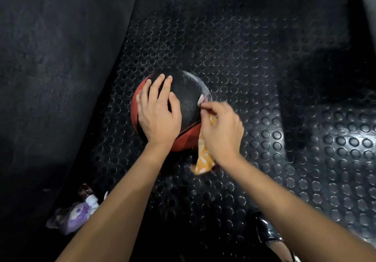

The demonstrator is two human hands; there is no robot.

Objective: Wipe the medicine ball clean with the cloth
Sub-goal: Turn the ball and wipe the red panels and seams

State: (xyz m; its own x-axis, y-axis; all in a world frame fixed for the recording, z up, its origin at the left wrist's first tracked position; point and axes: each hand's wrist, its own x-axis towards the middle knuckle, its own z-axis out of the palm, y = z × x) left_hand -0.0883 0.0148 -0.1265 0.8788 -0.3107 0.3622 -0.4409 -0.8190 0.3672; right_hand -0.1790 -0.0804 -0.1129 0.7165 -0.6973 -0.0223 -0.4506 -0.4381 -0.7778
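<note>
A black and red medicine ball (187, 97) sits on the studded black rubber floor near the middle of the view. My left hand (157, 109) lies flat on the ball's top left, fingers straight and spread. My right hand (220, 129) grips an orange and white patterned cloth (203, 156) against the ball's right side. The cloth's upper end shows pale at the ball's edge, and its lower end hangs down below my wrist.
The studded rubber mat (254, 58) covers the floor around the ball. A dark smooth padded surface (61, 58) rises on the left. A purple and white soft toy (75, 215) lies at the lower left. A dark shoe (266, 233) shows at the bottom right.
</note>
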